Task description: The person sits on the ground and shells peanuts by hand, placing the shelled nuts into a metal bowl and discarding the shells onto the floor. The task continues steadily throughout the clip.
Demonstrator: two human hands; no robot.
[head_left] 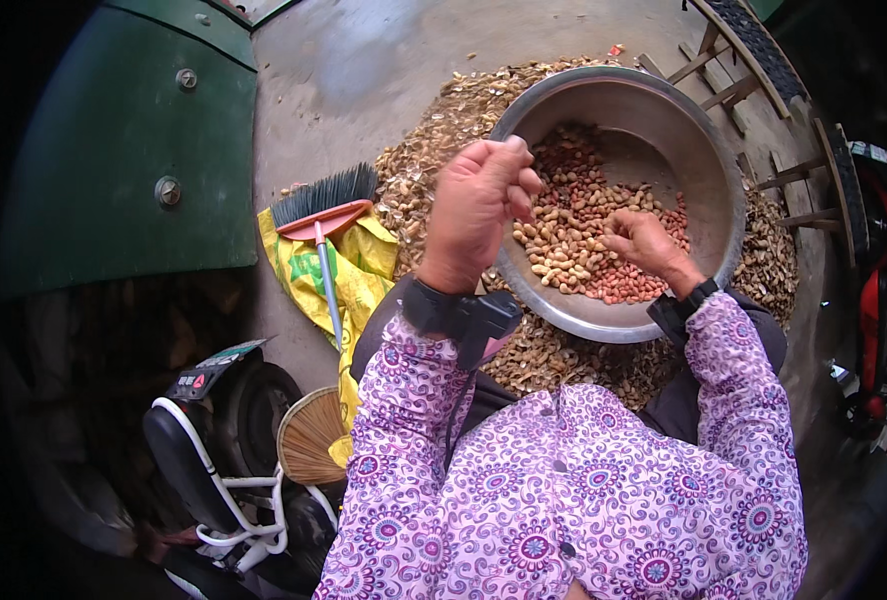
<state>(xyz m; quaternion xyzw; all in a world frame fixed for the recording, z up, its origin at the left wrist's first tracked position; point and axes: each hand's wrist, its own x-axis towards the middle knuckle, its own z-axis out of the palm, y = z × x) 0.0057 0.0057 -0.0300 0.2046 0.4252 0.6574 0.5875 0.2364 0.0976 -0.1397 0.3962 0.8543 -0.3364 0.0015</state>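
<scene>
The big metal bowl (709, 135) is sitting by the person's knees, and I am thinking a knee bump could be tipping it and spilling the nuts. A heap of peanut shells (434, 130) is lying all round the bowl, so a foot could be slipping there. Inside the bowl, the peanuts in shells (564, 255) and the bare red peanuts (629, 283) are touching, so they could be getting mixed up. The left hand (479, 200) is hanging by the bowl's left rim, fingers folded in tight; I cannot tell if a nut is hiding there. The right hand (649, 245) is hanging low inside the bowl, fingers bent, but I cannot tell if they are pinching one.

A green metal panel (94, 160) is filling the far left, a white-framed seat (199, 450) is standing nearer, and wooden stools (834, 170) are blocking the right. A yellow sack (364, 255) is lying under a broom (325, 220), and both are getting in the way on the left
</scene>
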